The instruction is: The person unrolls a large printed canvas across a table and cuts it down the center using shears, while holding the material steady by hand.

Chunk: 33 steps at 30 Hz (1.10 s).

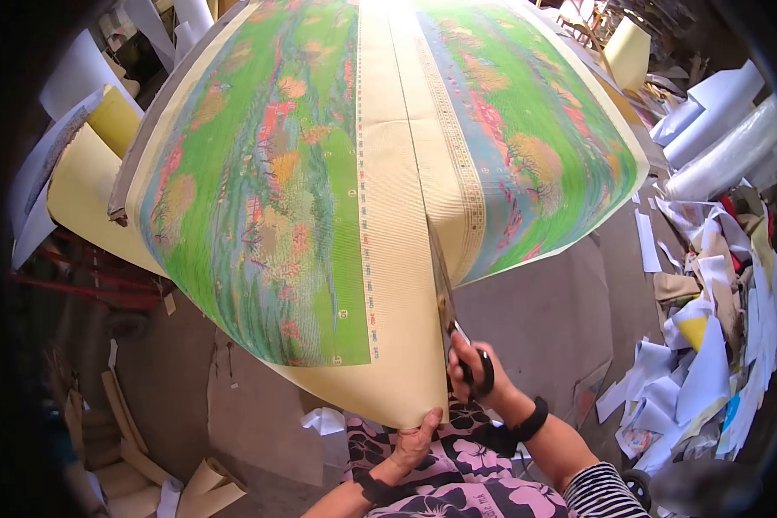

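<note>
A long cream fabric sheet [397, 190] printed with green, flowered landscapes lies over the table and hangs down its front. My right hand [477, 371] grips the black-handled scissors [445, 302], whose long blades point away from me at the slit between the two printed halves. A thin cut line runs from near the blades toward the far end. My left hand [416, 440] pinches the bottom corner of the left half, just left of the scissors. The right half hangs apart from the left below the blades.
White and cream scraps [665, 380] are heaped on the floor at the right, below rolled sheets [729, 151]. More rolled material [95, 190] leans at the left beside a red metal frame [104, 289]. Cream rolls [203, 488] lie at the lower left.
</note>
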Tool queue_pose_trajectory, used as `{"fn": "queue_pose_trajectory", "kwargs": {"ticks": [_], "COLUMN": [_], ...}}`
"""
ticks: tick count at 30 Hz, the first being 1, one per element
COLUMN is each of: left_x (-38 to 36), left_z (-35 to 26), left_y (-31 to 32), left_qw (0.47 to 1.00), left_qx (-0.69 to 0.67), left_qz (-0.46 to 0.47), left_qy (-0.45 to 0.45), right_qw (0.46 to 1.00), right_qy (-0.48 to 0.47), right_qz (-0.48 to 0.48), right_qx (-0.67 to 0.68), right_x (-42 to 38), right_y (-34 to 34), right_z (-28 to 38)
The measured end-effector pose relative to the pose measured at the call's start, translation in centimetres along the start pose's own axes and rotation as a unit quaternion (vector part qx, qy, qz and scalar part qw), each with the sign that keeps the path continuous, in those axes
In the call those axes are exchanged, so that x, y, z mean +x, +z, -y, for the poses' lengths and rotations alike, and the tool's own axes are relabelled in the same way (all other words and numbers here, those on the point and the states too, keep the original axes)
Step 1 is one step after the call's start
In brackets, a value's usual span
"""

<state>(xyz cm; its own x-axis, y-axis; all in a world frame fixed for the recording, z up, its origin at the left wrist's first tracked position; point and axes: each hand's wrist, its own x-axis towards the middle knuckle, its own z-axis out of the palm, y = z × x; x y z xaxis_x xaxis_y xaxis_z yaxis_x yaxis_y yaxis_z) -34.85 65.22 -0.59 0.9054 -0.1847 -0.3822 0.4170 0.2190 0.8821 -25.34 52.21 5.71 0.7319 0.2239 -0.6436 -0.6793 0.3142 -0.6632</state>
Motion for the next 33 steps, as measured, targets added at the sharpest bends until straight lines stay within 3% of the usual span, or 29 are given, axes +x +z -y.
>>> {"fn": "queue_pose_trajectory", "kwargs": {"ticks": [2, 3, 4, 12, 14, 16, 18, 19, 20, 22, 24, 26, 27, 28, 30, 31, 32, 33], "left_x": [0.0, 0.1, -0.1, 0.5, 0.6, 0.8, 0.9, 1.5, 1.9, 3.0, 4.2, 4.9, 5.2, 6.2, 7.6, 9.5, 12.3, 15.6], "left_z": [0.1, 0.3, 0.1, 2.6, 2.1, 1.9, 4.1, 4.3, 3.5, 2.2, 2.7, 2.4, 0.9, -0.7, -3.4, -5.1, -7.4, -10.9], "left_y": [-0.6, -0.2, -0.1, -1.8, -2.3, -2.2, -3.1, -3.1, -2.9, -2.5, -2.9, -3.8, -3.7, -3.9, -4.9, -5.5, -5.9, -5.5], "left_qw": [0.992, 0.999, 0.997, 0.998, 0.956, 0.963, 0.973, 0.974, 0.979, 0.927, 0.905, 0.881, 0.876, 0.877, 0.899, 0.918, 0.923, 0.913], "left_qx": [0.079, 0.031, 0.007, 0.012, -0.029, -0.052, 0.207, 0.207, 0.113, -0.079, -0.126, -0.161, -0.087, -0.087, 0.195, 0.264, 0.33, 0.402], "left_qz": [0.018, -0.006, -0.001, 0.027, 0.061, 0.019, 0.086, 0.084, 0.049, -0.02, -0.056, 0.009, -0.017, -0.021, 0.128, 0.084, 0.04, -0.048], "left_qy": [-0.102, -0.044, -0.073, -0.061, -0.287, -0.265, -0.053, -0.049, -0.159, -0.367, -0.402, -0.445, -0.475, -0.473, -0.371, -0.285, -0.193, 0.059], "right_qw": [0.999, 0.999, 0.999, 0.999, 1.0, 0.999, 0.999, 0.999, 0.999, 0.999, 0.999, 0.998, 0.998, 0.999, 0.997, 0.995, 0.99, 0.989], "right_qy": [0.007, 0.001, 0.002, -0.009, -0.029, -0.022, -0.01, -0.016, -0.024, -0.024, -0.019, 0.008, 0.013, 0.033, 0.056, 0.08, 0.103, 0.107], "right_qz": [-0.016, 0.011, 0.012, -0.015, -0.005, -0.021, -0.015, -0.024, -0.032, -0.028, -0.024, -0.03, -0.028, -0.01, 0.007, 0.03, 0.053, 0.068], "right_qx": [0.034, 0.045, 0.045, 0.03, 0.008, 0.015, 0.036, 0.035, 0.034, 0.037, 0.039, 0.047, 0.046, 0.042, 0.043, 0.06, 0.076, 0.074], "right_x": [2.5, 3.6, 4.5, 9.1, 10.3, 12.4, 15.3, 16.8, 18.1, 20.2, 21.4, 21.2, 21.2, 21.1, 20.8, 20.6, 20.3, 20.0], "right_y": [0.6, 0.6, 0.7, 0.7, 0.5, 1.0, 1.8, 2.2, 2.6, 2.9, 3.2, 3.3, 3.1, 2.6, 1.8, 1.7, 1.7, 1.9], "right_z": [2.4, 3.4, 4.2, 6.6, 7.5, 9.8, 12.7, 14.0, 15.1, 17.0, 18.1, 18.3, 18.6, 19.2, 20.1, 20.8, 21.6, 22.2]}}
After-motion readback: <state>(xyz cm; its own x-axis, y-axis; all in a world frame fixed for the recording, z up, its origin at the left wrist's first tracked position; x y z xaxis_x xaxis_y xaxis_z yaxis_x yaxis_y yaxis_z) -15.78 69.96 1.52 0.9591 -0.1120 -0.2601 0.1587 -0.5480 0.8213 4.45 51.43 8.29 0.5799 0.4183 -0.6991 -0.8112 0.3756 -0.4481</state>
